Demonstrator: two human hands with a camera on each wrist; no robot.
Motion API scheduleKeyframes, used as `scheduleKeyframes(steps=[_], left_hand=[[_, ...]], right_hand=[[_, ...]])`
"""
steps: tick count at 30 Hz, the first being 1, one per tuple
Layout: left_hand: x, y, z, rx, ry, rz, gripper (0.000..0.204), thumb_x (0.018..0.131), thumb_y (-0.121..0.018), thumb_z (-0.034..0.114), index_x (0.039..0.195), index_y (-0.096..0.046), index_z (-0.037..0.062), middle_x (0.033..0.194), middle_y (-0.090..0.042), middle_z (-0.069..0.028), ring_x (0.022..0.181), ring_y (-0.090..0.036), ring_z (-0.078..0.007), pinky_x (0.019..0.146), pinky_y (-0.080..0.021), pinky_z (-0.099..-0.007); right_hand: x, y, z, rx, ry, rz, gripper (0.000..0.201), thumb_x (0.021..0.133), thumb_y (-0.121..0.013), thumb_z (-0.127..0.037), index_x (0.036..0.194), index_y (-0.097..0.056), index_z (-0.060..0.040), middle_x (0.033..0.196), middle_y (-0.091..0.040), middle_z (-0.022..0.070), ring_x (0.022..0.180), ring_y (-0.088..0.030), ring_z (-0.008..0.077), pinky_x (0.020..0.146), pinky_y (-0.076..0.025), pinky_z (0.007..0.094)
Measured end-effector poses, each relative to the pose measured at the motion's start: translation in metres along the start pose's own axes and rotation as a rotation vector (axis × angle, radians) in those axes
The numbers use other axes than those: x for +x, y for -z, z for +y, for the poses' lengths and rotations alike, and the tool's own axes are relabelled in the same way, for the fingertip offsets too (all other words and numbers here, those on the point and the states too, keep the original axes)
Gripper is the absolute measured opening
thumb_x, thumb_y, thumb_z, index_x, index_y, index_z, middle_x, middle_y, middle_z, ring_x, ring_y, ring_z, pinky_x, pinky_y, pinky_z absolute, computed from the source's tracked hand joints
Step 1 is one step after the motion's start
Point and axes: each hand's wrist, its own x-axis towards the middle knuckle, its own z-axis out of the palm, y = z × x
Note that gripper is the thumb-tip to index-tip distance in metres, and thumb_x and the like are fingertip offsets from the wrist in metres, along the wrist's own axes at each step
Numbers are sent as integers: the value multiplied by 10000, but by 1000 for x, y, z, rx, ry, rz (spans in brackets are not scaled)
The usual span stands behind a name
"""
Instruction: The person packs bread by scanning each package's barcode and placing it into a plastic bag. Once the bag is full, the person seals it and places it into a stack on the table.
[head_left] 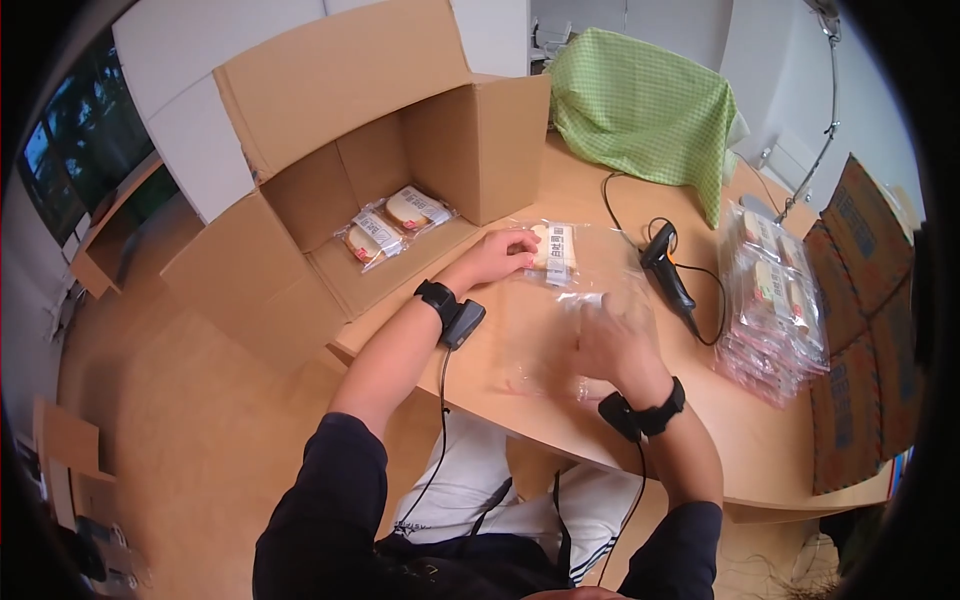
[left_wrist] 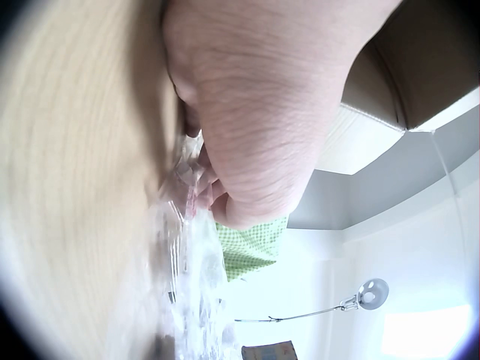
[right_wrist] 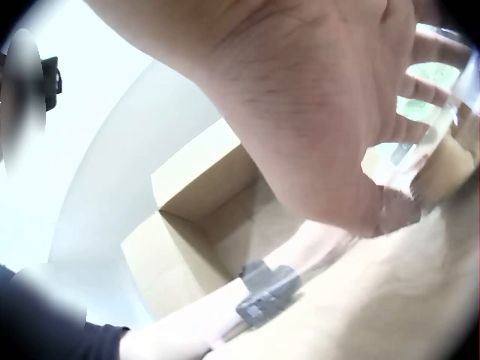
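Observation:
In the head view my left hand (head_left: 492,258) pinches the left edge of a clear plastic packet, beside a bread slice (head_left: 553,250) with a printed label. The left wrist view shows fingers curled at crinkled clear plastic (left_wrist: 186,184), close to the tabletop. My right hand (head_left: 618,345), blurred, is over the near part of the clear plastic sheet (head_left: 530,345), nearer my body. In the right wrist view its thumb and fingers (right_wrist: 420,88) close on a piece of clear film (right_wrist: 405,161). Part of the film lies hidden under the right hand.
An open cardboard box (head_left: 440,140) on its side holds wrapped bread slices (head_left: 375,235) at left. A black barcode scanner (head_left: 668,270) with its cable lies right of the hands. Beyond it are a stack of wrapped bread packets (head_left: 770,310), upright cardboard (head_left: 860,330) and a green checked cloth (head_left: 640,110).

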Motion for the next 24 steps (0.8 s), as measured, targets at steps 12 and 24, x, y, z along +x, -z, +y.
scheduleKeyframes(steps=[12,24], left_hand=[[0,-1,-4,84,-105,29,131,863,-655,38,976,-639,-27,1254,-615,-159,1037,-611,-176,920,-509,-311],[1,-8,39,-10,-142,104,378,1015,-455,312,1087,-650,-4,1021,-702,-106,713,-583,-75,572,-480,-227]], right_hand=[[-58,97,6,565,474,-357,609,798,-627,-318,1278,-495,33,1211,-498,209,1023,-607,389,879,-494,426],[-15,65,37,462,12,494,523,752,-631,-292,1139,-562,54,1157,-515,265,1094,-542,428,912,-481,470]])
